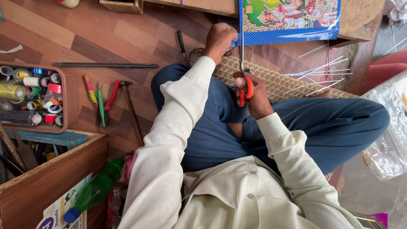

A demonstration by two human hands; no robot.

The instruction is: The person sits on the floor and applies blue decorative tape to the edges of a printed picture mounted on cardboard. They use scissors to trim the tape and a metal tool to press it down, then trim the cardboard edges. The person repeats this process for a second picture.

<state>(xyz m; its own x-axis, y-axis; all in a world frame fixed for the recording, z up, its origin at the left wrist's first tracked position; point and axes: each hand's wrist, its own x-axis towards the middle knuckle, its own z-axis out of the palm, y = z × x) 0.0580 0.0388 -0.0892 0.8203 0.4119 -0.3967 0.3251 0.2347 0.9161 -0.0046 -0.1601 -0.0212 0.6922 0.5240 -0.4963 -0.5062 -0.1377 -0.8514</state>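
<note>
Head view, inspector: what did your right hand [253, 99] hold?

— It gripped orange-handled scissors [244, 87], fingers through the loops, blades pointing to twelve o'clock along the edge of a blue-bordered picture [289, 17].

And the left hand [218, 40]?

— It lay at eleven o'clock from the scissors, fingers curled on the picture's lower left corner. A patterned mat [275, 80] lay beneath. At nine o'clock, well apart, stood a basket of tape rolls [68, 101], with pliers [111, 98] and a hammer [129, 108] near it.
</note>
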